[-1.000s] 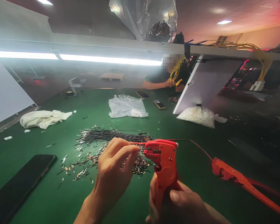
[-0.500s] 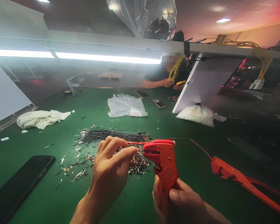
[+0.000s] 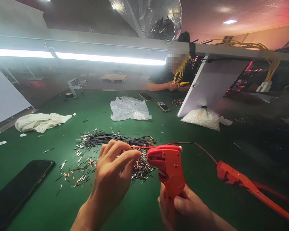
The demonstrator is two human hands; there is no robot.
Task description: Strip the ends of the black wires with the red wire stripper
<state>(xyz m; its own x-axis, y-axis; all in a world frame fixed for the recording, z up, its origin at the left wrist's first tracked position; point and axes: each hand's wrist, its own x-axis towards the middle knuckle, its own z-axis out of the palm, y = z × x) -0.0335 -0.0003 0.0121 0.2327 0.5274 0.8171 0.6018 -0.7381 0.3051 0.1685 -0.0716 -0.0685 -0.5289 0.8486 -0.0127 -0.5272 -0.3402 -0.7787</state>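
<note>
My right hand [image 3: 191, 205] is wrapped round the handle of a red wire stripper [image 3: 174, 170], whose jaws point left. Close to those jaws, the thumb and forefinger of my left hand [image 3: 117, 170] are pinched together on a thin wire, mostly hidden by the fingers. A small gap separates the fingertips from the stripper. Behind both hands lies a bundle of black wires [image 3: 110, 140] with bare ends. Nearer, a heap of short wire offcuts [image 3: 142, 168] shows copper and black bits, partly covered by my left hand.
A phone [image 3: 21, 189] lies at the near left, a white cloth [image 3: 42, 122] beyond it. Second red pliers-like tool [image 3: 245, 184] rests at right. Further back are a plastic bag [image 3: 130, 109], a bag of white pieces [image 3: 202, 118], a slanted panel [image 3: 214, 83] and a person [image 3: 168, 86] holding yellow wires.
The stripper has shifted slightly right and down, and the gap between its jaws and my left fingertips has widened. The dark wire seen reaching into the jaws no longer bridges them.
</note>
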